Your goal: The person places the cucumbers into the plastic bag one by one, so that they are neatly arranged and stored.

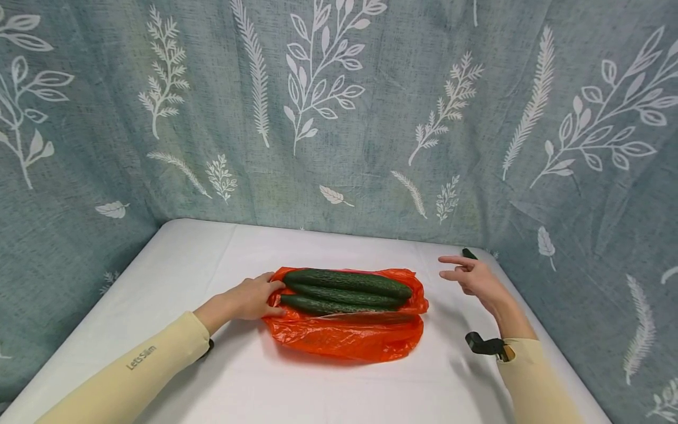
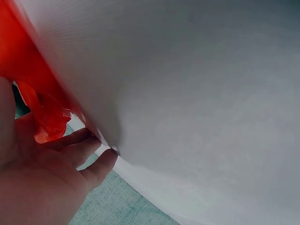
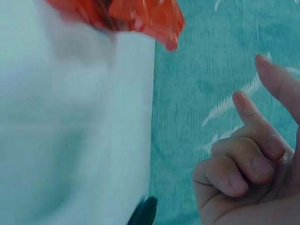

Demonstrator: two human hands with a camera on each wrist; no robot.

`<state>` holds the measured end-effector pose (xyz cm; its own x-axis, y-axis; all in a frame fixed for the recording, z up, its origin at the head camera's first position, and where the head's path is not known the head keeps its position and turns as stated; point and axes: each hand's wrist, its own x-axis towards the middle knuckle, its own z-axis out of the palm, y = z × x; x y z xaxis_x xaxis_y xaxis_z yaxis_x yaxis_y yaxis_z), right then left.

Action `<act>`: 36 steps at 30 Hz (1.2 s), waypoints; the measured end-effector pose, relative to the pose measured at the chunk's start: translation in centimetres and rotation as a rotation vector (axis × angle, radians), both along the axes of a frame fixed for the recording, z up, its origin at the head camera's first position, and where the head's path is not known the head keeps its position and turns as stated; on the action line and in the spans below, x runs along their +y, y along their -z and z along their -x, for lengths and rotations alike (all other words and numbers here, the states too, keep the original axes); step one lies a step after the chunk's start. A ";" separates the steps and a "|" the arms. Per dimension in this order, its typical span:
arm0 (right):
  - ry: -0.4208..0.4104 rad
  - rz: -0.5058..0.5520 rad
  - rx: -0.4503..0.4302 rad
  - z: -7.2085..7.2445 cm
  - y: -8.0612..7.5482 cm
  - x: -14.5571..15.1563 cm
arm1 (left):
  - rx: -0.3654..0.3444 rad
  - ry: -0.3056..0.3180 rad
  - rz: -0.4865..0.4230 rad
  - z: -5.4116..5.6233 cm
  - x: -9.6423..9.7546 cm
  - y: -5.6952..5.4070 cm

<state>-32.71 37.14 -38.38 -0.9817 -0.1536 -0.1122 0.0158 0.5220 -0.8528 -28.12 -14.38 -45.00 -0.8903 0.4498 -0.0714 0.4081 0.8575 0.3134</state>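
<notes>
Several dark green cucumbers lie side by side in an orange-red plastic bag, whose top is open. At the bag's left end, my left hand holds the bag's edge with thumb and fingers spread around it. The left wrist view shows this hand beside the red plastic, some fingertips low by the white surface. My right hand is raised to the right of the bag and holds nothing. Its index finger and thumb stretch out; the other fingers are curled.
Another dark green cucumber shows partly behind the right hand near the table's far right corner. The white table is bordered by a blue-green leaf-patterned curtain at the back and sides.
</notes>
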 end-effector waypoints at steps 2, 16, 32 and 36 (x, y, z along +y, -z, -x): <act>0.006 0.018 -0.003 -0.1 0.1 0.9 | 0.000 0.002 0.000 0.0 0.0 0.0; 0.153 0.063 -0.067 -0.8 0.9 6.1 | 0.055 0.027 0.014 -0.1 -0.1 0.2; 0.265 0.029 -0.044 -1.5 1.9 10.0 | 0.041 0.019 0.004 0.1 -0.2 0.3; 0.318 0.001 -0.046 -1.6 2.4 10.9 | 0.040 0.017 0.005 0.0 -0.2 0.4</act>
